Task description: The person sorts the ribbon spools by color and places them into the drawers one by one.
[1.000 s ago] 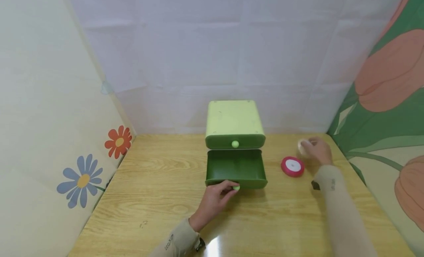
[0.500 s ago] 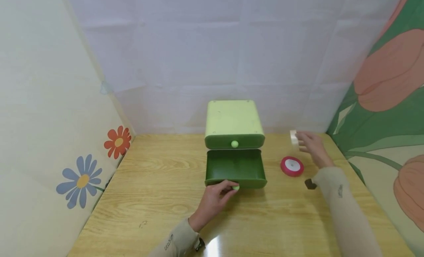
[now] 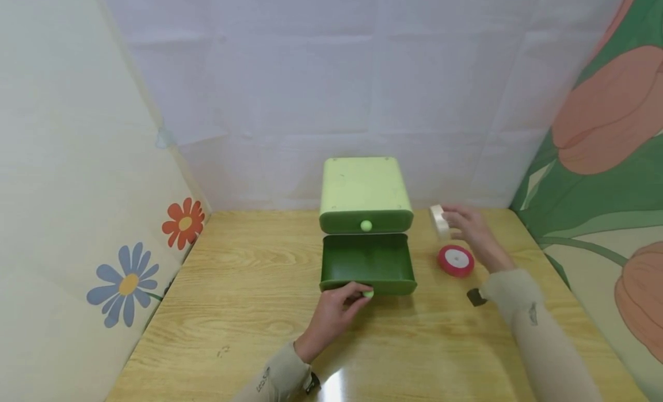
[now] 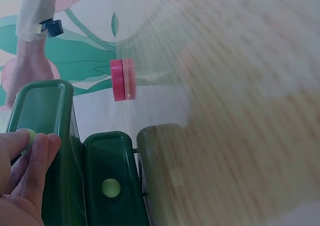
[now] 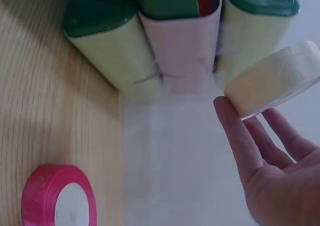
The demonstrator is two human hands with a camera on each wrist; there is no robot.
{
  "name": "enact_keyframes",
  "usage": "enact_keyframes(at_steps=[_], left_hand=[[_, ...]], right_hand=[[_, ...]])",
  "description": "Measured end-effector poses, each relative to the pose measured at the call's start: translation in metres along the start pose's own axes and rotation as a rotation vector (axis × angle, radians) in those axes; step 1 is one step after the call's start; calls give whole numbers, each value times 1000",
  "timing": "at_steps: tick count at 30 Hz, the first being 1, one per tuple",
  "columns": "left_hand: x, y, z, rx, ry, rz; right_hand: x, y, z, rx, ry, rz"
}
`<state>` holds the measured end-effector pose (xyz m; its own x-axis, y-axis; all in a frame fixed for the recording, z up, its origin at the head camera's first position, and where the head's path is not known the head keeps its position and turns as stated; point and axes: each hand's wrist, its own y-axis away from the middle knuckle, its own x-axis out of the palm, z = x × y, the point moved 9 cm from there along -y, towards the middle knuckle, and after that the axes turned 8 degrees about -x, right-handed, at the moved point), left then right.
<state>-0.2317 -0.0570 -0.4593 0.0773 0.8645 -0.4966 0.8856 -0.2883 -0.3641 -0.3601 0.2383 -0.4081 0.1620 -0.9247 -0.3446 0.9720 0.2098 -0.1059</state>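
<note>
My left hand [image 3: 334, 313] pinches the light green knob [image 4: 32, 138] of a dark green drawer [image 3: 368, 261], the lower one, which stands pulled out with a bare inside. Above it, the upper drawer [image 4: 111, 161] is pushed in. Both belong to a small light green cabinet [image 3: 365, 184]. To the right of the cabinet, my right hand [image 3: 468, 229] holds a cream ribbon roll [image 5: 275, 78] on edge by its rim, raised off the table. A pink ribbon roll [image 3: 456, 261] with a white centre lies flat on the table, just below the right hand in the head view.
The wooden table [image 3: 243, 310] meets a white cloth backdrop [image 3: 290, 91] behind the cabinet. Flower-printed sheets [image 3: 595, 160] hang on the right and left sides. Each wrist carries a small dark device [image 3: 476, 297] on its sleeve.
The right hand has lifted the cream ribbon roll and carried it left, past the pink roll toward the cabinet. The left hand stays on the knob and the lower drawer has not moved.
</note>
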Motion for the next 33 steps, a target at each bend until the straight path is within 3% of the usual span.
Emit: enact_keyframes(at_steps=[7,21,27,33], left_hand=[[0,1,0,-4,2,1],[-1,0,0,-20,10,5],[0,-1,0,-14,3,5],[0,-1,0,-14,-11,3]], right_hand=[[19,12,20,11,55,51],[58,29,59,-173,6,143],[77,36,68,-226,-2,189],[97,36,63,-216,-10,242]])
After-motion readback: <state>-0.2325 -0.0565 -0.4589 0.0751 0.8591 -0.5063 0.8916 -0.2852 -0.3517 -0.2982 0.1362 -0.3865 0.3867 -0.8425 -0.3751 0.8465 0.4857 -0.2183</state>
